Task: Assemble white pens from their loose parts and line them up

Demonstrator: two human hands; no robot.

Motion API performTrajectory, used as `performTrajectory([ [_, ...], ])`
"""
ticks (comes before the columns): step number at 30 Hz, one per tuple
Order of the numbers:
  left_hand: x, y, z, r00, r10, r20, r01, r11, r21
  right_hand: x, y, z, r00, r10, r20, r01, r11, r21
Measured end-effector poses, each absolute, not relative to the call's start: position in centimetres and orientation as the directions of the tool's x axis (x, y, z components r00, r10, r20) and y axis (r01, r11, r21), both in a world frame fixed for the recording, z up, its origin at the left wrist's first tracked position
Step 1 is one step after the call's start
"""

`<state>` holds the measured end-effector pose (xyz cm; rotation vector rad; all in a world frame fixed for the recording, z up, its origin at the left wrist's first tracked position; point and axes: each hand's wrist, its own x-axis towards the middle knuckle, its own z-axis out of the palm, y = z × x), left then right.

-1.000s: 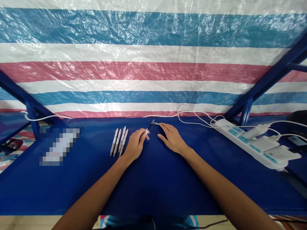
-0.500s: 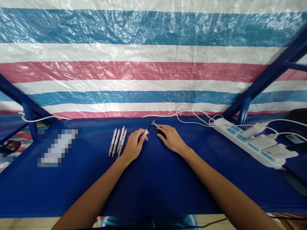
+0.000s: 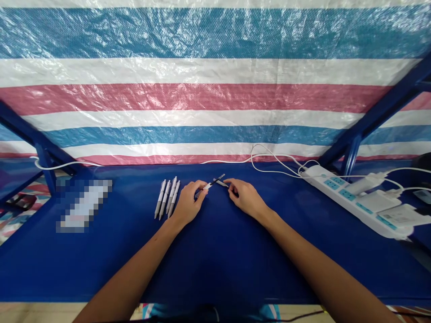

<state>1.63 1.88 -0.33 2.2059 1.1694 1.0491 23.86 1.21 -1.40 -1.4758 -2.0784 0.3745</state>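
The glossy woven plastic sheet [image 3: 215,96] is banded horizontally in white, blue and red. The smooth flat tabletop [image 3: 215,251] is coloured deep blue, a shade matched by the slanted metal frame [image 3: 380,111]. Four slim plastic pens [image 3: 164,199] are coloured white above and grey below. A thin straight rod [image 3: 217,179] is seen in black. The long white power strip [image 3: 352,207] is patterned with light-blue socket panels.

Blue tbl [image 3: 208,251]: 4 pens [image 3: 165,198], pwr strip [image 3: 348,194].
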Motion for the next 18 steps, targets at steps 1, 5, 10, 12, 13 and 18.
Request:
performTrajectory([
  [1,1.63,1.92,-0.35,0.358,0.834,0.420,0.510,-0.552,0.660,23.85,1.15,-1.37,-0.239,0.926,0.292,0.780,0.362,-0.510],
  [5,1.66,1.96,-0.42,0.354,0.830,0.431,0.510,-0.557,0.655,23.58,0.91,-1.30,-0.293,0.888,0.355,0.809,0.428,-0.403],
  [10,1.63,1.91,-0.48,0.352,0.827,0.438,0.517,-0.562,0.646,23.20,1.02,-1.61,-0.376,0.880,0.291,0.816,0.463,-0.347],
  [12,1.56,1.90,-0.46,0.354,0.823,0.445,0.514,-0.568,0.642,23.21,1.21,-1.68,-0.369,0.874,0.316,0.793,0.473,-0.383],
  [13,1.51,1.90,-0.44,0.354,0.822,0.445,0.515,-0.569,0.641,23.25,1.30,-1.69,-0.358,0.873,0.331,0.779,0.474,-0.409],
  [18,1.18,2.16,-0.42,0.327,0.839,0.435,0.534,-0.543,0.648,23.60,1.43,-1.73,-0.297,0.884,0.360,0.723,0.454,-0.520],
])
